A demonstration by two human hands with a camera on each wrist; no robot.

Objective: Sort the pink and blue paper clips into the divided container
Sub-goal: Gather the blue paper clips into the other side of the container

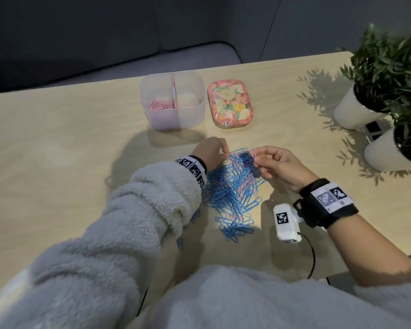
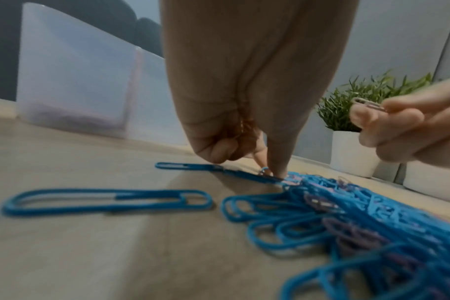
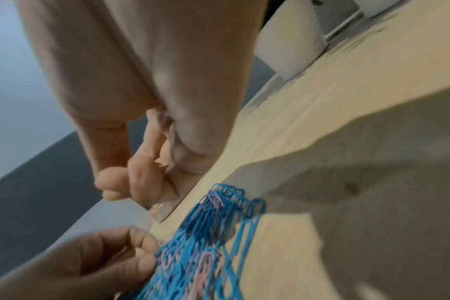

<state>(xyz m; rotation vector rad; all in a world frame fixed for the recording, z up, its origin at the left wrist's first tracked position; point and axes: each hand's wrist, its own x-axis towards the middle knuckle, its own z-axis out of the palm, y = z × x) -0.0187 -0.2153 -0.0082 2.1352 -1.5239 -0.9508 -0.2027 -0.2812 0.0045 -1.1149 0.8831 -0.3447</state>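
Pale wood tabletop (image 1: 57,143) carries the work, with a dark sofa behind its far edge. Near the front edge lies a pile of paper clips (image 1: 233,193), mostly blue with pink ones mixed in. The right hand (image 1: 280,166) pinches a pink paper clip (image 1: 254,155) just above the pile; the left hand (image 1: 211,151) pinches into the pile's far side. The divided container (image 1: 188,117) stands toward the far edge, pink clips in its left compartment. Pink-picking seems to be the step; next, probably carry this clip there.
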